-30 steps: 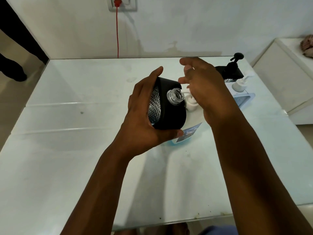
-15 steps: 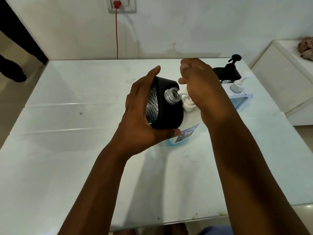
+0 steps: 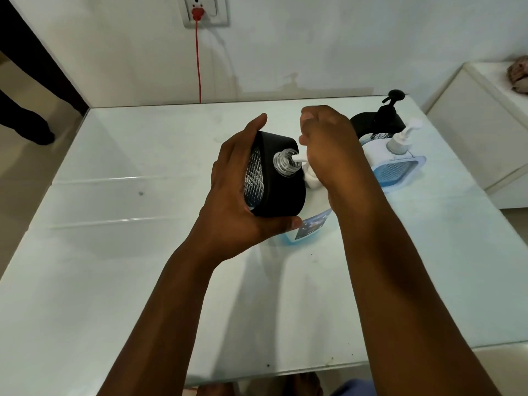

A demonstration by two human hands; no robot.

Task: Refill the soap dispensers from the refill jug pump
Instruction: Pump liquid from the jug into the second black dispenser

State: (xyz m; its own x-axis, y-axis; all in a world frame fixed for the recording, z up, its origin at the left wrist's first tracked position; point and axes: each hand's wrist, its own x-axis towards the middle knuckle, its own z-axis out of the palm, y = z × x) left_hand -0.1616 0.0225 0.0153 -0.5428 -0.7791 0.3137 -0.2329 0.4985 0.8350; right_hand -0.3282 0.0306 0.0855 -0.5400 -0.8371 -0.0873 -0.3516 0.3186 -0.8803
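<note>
My left hand (image 3: 231, 201) grips a black soap dispenser (image 3: 278, 181) with a clear ribbed body, tilted so that its open threaded neck (image 3: 285, 162) faces the refill jug's white pump spout (image 3: 300, 158). The spout tip sits at the neck opening. My right hand (image 3: 334, 150) is closed over the pump head of the blue refill jug (image 3: 303, 224), which stands on the table, mostly hidden behind the dispenser and my hands. A second black dispenser with its pump (image 3: 383, 118) and a white-and-blue dispenser (image 3: 400, 155) stand at the far right.
The white glossy table (image 3: 143, 281) reaches the wall at the back. A red cord (image 3: 198, 67) hangs from a wall socket. A white cabinet (image 3: 480, 124) stands to the right. A person's dark leg (image 3: 25, 121) is at the far left.
The dispenser's neck has come up against the pump spout, which was a little apart before. My right hand has lowered onto the pump head.
</note>
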